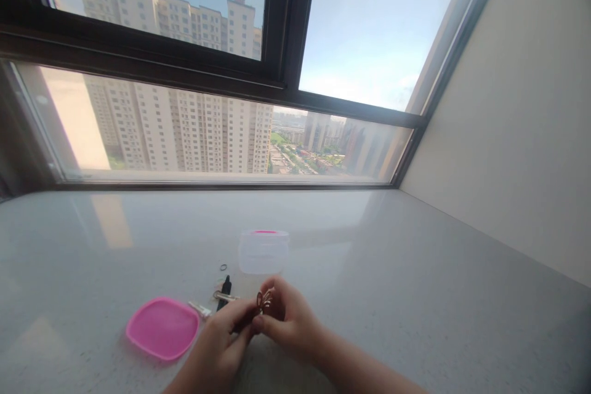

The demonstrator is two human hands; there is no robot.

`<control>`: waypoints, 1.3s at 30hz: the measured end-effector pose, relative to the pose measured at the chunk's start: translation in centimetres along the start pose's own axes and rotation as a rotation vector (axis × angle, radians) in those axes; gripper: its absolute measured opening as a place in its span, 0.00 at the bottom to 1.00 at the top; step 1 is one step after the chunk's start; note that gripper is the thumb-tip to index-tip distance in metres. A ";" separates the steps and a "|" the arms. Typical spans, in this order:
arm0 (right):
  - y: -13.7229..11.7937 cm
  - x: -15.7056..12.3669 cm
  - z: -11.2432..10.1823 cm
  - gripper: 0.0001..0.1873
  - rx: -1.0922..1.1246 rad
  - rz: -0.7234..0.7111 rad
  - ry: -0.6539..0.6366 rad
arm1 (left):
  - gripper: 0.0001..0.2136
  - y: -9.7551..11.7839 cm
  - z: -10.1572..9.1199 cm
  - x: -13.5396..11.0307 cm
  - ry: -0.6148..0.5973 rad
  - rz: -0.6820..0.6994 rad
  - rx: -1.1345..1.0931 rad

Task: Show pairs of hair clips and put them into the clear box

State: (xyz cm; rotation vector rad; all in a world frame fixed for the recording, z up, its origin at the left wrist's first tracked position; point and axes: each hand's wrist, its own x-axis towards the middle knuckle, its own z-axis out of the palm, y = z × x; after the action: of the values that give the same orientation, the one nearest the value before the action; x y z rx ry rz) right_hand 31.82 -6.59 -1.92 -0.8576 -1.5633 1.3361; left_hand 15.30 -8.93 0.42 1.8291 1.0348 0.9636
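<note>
Both hands meet low in the middle, fingers closed around a small gold metal piece with thin loops (263, 300), its lower part hidden by the fingertips. My left hand (224, 341) pinches from the left. From the other side, my right hand (293, 323) grips it between thumb and curled fingers. Just past my left hand lie a slim black object (226, 289), a silver key-like piece (200, 309) and another thin metal piece (226, 297) with a ring at its end. A small dark ring (223, 267) rests a little farther off.
A pink lid-like tray (162, 328) lies left of my left hand. Beyond the hands stands a clear plastic box (263, 253) with a pink mark at its top. The pale sill (415, 295) runs to a dark window frame (231, 186), with a wall (521, 104) at right.
</note>
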 end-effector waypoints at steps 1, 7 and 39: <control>-0.1 0.0 -0.2 0.21 -0.033 -0.021 0.012 | 0.11 0.2 -0.1 0.0 0.000 0.022 0.028; -1.1 0.2 -0.9 0.08 -0.254 -0.063 0.068 | 0.14 0.6 -0.5 0.1 -0.010 0.093 0.139; -1.9 2.2 -3.7 0.12 0.290 0.174 0.367 | 0.18 -0.9 -0.6 0.2 0.222 -0.112 -0.011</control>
State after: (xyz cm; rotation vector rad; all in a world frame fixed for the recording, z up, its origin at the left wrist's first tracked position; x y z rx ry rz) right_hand 34.49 -3.60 0.41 -1.0041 -1.0042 1.3926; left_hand 14.62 -8.30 -0.12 1.6626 1.2496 1.1195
